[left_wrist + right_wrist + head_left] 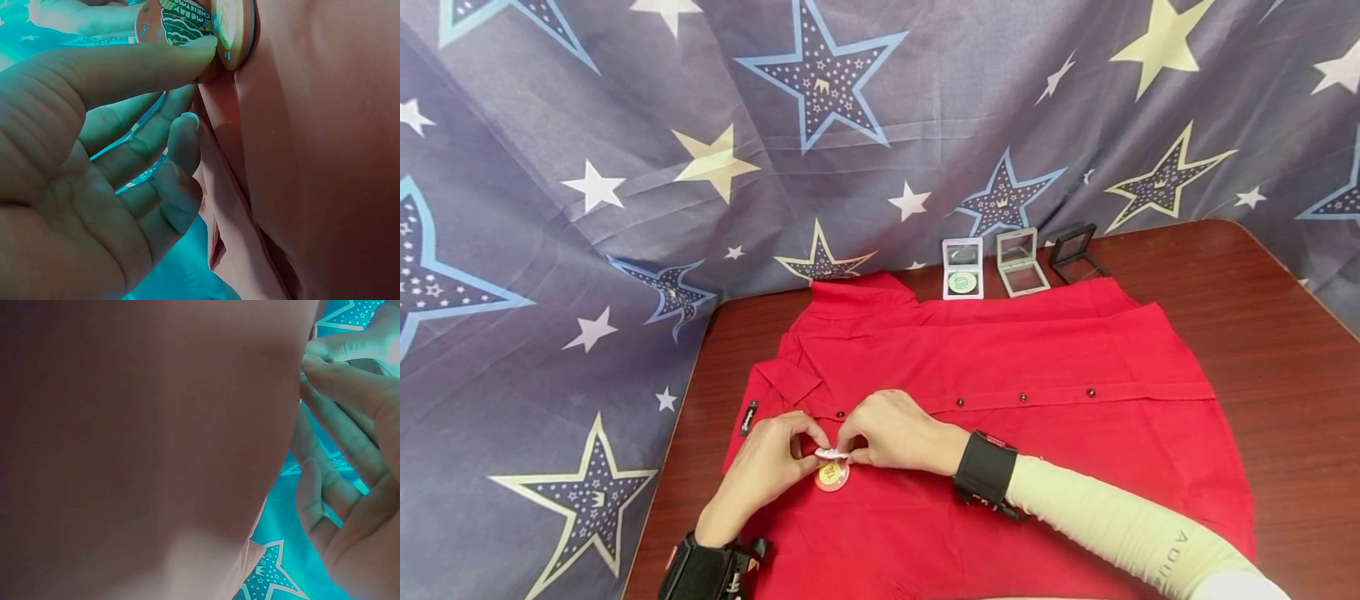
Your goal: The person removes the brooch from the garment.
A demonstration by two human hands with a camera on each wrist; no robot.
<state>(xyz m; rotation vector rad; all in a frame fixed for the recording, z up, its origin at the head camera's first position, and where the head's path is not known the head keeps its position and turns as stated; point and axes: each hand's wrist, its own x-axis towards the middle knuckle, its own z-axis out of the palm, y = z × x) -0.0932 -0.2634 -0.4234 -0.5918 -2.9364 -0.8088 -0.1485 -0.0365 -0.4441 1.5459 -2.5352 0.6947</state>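
Pinching: left hand and right hand both nip a white-edged badge between fingertips | badge sits at shirt chest, 7 o'clock of the table, just above an orange badge | judgement: hold fabric flat, keep pin shallow | display cases at 12 o'clock.

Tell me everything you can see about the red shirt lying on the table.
The red button-up shirt looks like plain woven cloth. It lies flat, front up, across the dark wooden table, collar toward the left, with small dark buttons along its placket. A round orange pin badge sits on its chest. The left hand and right hand pinch a second round badge just above it.
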